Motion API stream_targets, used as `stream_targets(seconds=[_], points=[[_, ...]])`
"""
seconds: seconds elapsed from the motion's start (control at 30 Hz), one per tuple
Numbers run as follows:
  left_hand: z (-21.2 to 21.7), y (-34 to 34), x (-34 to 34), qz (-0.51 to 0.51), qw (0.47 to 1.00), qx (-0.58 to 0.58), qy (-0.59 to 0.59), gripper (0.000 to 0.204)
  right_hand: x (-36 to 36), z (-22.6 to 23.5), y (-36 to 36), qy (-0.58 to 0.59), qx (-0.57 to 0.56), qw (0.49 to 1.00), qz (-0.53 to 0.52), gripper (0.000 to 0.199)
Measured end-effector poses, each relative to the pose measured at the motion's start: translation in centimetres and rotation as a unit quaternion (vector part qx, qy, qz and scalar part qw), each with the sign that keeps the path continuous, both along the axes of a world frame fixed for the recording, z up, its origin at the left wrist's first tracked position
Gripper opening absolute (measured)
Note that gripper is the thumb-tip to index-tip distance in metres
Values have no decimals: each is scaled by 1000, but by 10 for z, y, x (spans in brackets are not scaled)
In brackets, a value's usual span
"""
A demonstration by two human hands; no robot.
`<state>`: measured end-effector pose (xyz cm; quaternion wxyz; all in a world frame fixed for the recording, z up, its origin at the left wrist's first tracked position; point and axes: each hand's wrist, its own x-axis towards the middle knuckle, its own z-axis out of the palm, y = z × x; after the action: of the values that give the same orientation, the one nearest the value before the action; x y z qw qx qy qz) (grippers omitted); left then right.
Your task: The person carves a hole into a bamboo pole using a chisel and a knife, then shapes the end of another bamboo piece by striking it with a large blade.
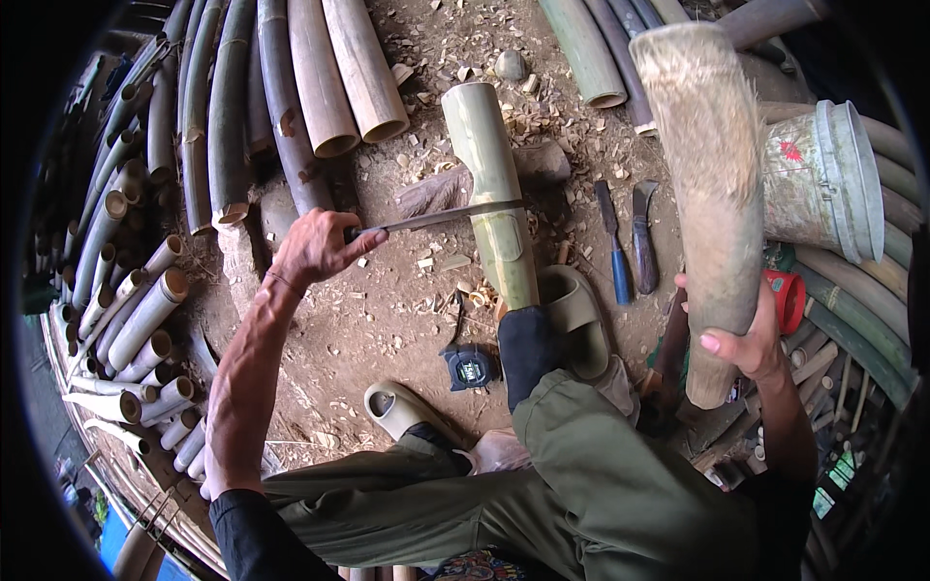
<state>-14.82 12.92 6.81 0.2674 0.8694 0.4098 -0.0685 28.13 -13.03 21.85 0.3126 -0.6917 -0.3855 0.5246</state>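
Observation:
My left hand (315, 250) is wrapped round the handle of a long-bladed knife (426, 221). The blade crosses a pale green bamboo section (492, 160) with a cut-away side, and meets it around the middle. A short log (434, 196) lies crosswise beneath the bamboo. My foot in a dark sock (531, 351) rests against the bamboo's near end. On the right, my right hand (748, 339) grips the narrow end of a thick wooden mallet (715, 184), raised upright with its frayed, wide end away from me.
Right of the bamboo lie a blue-handled chisel (617, 254) and a short knife (643, 237). A tape measure (471, 367) sits near my feet, beside a sandal (399, 407). Bamboo poles (334, 77) are stacked around. A dirty white bucket (809, 179) stands right. Wood chips litter the ground.

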Motion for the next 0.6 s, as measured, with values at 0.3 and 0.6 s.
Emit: stream_targets(seconds=[0.3, 0.6], points=[[17, 4, 4, -13, 998, 7, 66, 76, -26, 9, 43, -43, 134, 990, 0, 90], [6, -2, 5, -4, 997, 18, 69, 70, -78, -79, 72, -233, 262, 931, 101, 97]])
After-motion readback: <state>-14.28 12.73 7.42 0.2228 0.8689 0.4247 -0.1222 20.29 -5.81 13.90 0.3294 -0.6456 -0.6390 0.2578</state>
